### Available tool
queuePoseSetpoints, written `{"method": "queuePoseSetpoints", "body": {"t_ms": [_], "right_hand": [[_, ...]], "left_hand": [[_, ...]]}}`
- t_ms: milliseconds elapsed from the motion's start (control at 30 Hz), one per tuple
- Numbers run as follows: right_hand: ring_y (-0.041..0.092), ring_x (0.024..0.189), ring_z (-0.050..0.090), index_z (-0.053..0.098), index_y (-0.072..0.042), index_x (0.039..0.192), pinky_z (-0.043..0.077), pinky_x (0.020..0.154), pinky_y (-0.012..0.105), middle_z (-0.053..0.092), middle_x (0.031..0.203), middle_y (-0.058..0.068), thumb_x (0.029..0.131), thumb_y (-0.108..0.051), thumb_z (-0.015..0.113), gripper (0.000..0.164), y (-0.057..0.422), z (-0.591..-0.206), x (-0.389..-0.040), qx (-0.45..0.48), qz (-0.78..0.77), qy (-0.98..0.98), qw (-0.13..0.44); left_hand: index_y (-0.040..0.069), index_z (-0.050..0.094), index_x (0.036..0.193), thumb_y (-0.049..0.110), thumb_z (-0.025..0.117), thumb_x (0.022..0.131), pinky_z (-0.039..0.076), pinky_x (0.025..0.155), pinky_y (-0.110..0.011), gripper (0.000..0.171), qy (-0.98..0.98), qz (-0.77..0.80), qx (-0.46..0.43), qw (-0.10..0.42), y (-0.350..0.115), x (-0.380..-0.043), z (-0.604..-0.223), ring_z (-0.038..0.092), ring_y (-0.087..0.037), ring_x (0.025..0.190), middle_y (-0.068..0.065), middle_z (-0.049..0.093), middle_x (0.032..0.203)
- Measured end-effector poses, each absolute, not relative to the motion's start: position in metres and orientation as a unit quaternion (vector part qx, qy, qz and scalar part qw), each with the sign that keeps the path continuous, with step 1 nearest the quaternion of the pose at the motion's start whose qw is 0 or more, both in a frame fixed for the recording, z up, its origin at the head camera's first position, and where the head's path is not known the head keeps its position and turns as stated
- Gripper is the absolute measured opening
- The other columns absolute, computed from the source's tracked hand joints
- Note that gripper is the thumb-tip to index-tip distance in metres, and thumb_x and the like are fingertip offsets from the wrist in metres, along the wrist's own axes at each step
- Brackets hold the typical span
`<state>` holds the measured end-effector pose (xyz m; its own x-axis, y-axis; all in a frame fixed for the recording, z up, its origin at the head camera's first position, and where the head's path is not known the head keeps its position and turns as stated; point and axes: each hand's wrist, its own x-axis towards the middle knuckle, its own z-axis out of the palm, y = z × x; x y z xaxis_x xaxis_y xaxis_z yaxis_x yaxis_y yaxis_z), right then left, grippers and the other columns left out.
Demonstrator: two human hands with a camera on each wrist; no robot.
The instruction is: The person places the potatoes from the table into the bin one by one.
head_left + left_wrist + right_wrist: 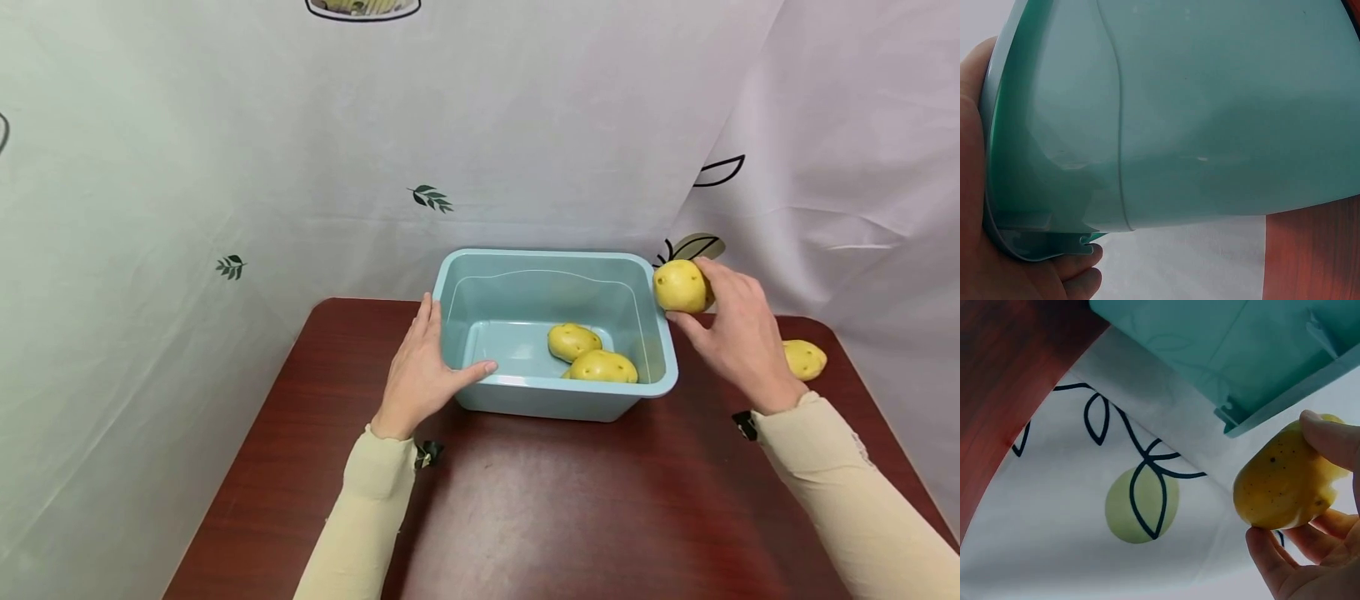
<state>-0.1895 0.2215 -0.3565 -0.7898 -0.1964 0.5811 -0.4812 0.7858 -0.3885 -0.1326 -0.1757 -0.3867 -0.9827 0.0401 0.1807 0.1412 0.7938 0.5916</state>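
A light blue plastic bin [547,402] stands on the table in the head view. My left hand [422,371] holds its near left corner, thumb over the front rim and fingers along the left side. In the left wrist view, fingertips [1082,284] show past the bin's rim. My right hand [738,333] grips a yellow potato [678,286] between thumb and fingers, just at the bin's right rim. The right wrist view shows this potato [1285,478] with dark specks. Inside the bin lie a potato [573,342] and a nearer potato [606,367], partly behind the front rim.
Another potato [805,360] lies on the dark red wooden table [570,508], right of the bin and partly behind my right wrist. A pale cloth [525,150] with printed leaves hangs behind the table and along both sides.
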Motion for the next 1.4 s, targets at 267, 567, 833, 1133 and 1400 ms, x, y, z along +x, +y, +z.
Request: {"method": "queuePoseSetpoints", "body": {"t_ms": [267, 567, 833, 1133, 1400], "right_hand": [[0.048, 0.114, 0.049, 0.051, 0.005, 0.139, 0.036, 0.099, 0.058, 0.059, 0.127, 0.029, 0.073, -0.002, 0.088, 0.075, 0.213, -0.352, -0.19, 0.191, 0.276, -0.905, 0.261], [0.047, 0.112, 0.05, 0.052, 0.006, 0.137, 0.036, 0.099, 0.057, 0.06, 0.123, 0.03, 0.072, 0.001, 0.087, 0.074, 0.206, -0.349, -0.191, 0.198, 0.281, -0.902, 0.261], [0.045, 0.111, 0.051, 0.053, 0.004, 0.137, 0.037, 0.096, 0.058, 0.061, 0.123, 0.028, 0.073, -0.003, 0.088, 0.073, 0.199, -0.346, -0.193, 0.208, 0.281, -0.901, 0.257], [0.043, 0.113, 0.052, 0.054, 0.004, 0.138, 0.038, 0.097, 0.056, 0.061, 0.127, 0.026, 0.073, -0.005, 0.089, 0.074, 0.192, -0.344, -0.195, 0.222, 0.276, -0.898, 0.259], [0.04, 0.108, 0.053, 0.056, 0.001, 0.136, 0.039, 0.093, 0.052, 0.062, 0.128, 0.023, 0.073, -0.008, 0.09, 0.072, 0.185, -0.346, -0.196, 0.232, 0.272, -0.899, 0.252]], "left_hand": [[0.004, 0.018, 0.16, 0.085, 0.061, 0.073, 0.023, 0.119, -0.053, 0.127, -0.943, -0.319, -0.049, 0.083, -0.176, -0.133, -0.388, 0.009, -0.024, 0.154, 0.0, 0.0, 0.169], [0.004, 0.017, 0.16, 0.086, 0.06, 0.073, 0.023, 0.119, -0.053, 0.127, -0.943, -0.317, -0.052, 0.083, -0.175, -0.134, -0.386, 0.01, -0.025, 0.154, -0.001, 0.0, 0.169], [0.004, 0.018, 0.16, 0.086, 0.06, 0.073, 0.024, 0.119, -0.053, 0.127, -0.944, -0.316, -0.051, 0.084, -0.175, -0.133, -0.387, 0.01, -0.025, 0.154, 0.0, 0.0, 0.169], [0.004, 0.019, 0.16, 0.086, 0.061, 0.073, 0.023, 0.119, -0.053, 0.127, -0.944, -0.315, -0.05, 0.082, -0.176, -0.134, -0.387, 0.011, -0.026, 0.154, -0.001, 0.001, 0.169], [0.004, 0.019, 0.16, 0.086, 0.061, 0.073, 0.023, 0.119, -0.053, 0.127, -0.944, -0.317, -0.05, 0.082, -0.176, -0.134, -0.388, 0.011, -0.026, 0.154, 0.0, 0.0, 0.169]]}}
